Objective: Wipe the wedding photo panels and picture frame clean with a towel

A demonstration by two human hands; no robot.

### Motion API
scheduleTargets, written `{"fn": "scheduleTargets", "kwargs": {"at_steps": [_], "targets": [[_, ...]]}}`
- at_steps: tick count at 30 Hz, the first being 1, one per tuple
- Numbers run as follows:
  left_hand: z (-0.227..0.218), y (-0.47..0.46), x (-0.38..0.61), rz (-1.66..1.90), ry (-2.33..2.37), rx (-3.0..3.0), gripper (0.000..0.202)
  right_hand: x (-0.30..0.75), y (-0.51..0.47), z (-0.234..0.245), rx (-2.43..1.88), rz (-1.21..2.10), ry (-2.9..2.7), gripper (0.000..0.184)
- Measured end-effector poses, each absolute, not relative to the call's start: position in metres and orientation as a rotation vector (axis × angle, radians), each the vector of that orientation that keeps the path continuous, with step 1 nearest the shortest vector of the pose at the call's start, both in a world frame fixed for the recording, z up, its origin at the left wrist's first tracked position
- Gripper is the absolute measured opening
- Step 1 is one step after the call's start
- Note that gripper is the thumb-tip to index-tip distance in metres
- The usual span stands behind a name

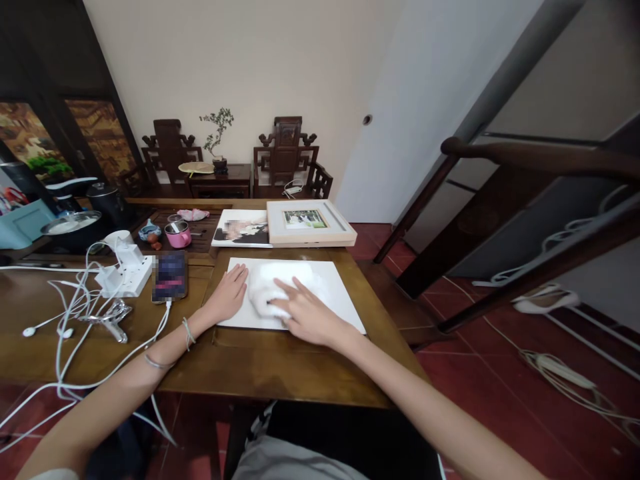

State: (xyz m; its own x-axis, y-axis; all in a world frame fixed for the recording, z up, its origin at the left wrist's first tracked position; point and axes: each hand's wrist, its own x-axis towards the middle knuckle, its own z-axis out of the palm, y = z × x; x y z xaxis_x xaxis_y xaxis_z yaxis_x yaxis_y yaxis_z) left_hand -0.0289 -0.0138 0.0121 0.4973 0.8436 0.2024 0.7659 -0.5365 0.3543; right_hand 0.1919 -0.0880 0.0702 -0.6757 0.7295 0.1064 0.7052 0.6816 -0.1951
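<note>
A flat white panel (345, 303) lies on the wooden table in front of me. Resting on its left edge is my left hand (230, 293), fingers stretched out and flat, nothing in it. My right hand (305, 310) lies palm down over a bunched white cloth (280, 272) at the panel's middle. Its fingers are spread and press on the cloth from above. Motion blurs the cloth, and the hand hides part of it.
Behind the panel lie a photo print (250, 233) and a framed picture (313, 230). On the left are a phone (170, 277), a power strip (133, 277), tangled white cables and a pink cup (179, 233). A wooden chair (475, 220) stands at the right.
</note>
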Motion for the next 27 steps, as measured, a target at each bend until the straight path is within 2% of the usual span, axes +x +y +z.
{"fn": "scheduleTargets", "kwargs": {"at_steps": [6, 10, 13, 17, 22, 27], "targets": [[0.014, -0.009, -0.03, 0.786, 1.391, 2.232, 0.049, 0.16, -0.034, 0.061, -1.442, -0.019, -2.595, 0.041], [0.022, -0.005, -0.033, 1.075, 1.413, 1.865, 0.051, 0.145, -0.059, 0.061, -1.146, 0.027, -2.724, 0.039], [0.026, -0.007, -0.032, 1.14, 1.42, 1.786, 0.052, 0.151, -0.091, 0.067, -0.872, 0.156, -2.802, 0.039], [0.026, -0.016, -0.028, 1.043, 1.427, 1.99, 0.055, 0.179, -0.116, 0.079, -0.828, 0.277, -2.797, 0.034], [0.017, -0.022, -0.027, 0.696, 1.409, 2.374, 0.052, 0.208, -0.089, 0.083, -1.207, 0.29, -2.641, 0.031], [0.01, -0.019, -0.029, 0.658, 1.407, 2.461, 0.047, 0.184, -0.032, 0.074, -1.427, 0.327, -2.42, 0.036]]}}
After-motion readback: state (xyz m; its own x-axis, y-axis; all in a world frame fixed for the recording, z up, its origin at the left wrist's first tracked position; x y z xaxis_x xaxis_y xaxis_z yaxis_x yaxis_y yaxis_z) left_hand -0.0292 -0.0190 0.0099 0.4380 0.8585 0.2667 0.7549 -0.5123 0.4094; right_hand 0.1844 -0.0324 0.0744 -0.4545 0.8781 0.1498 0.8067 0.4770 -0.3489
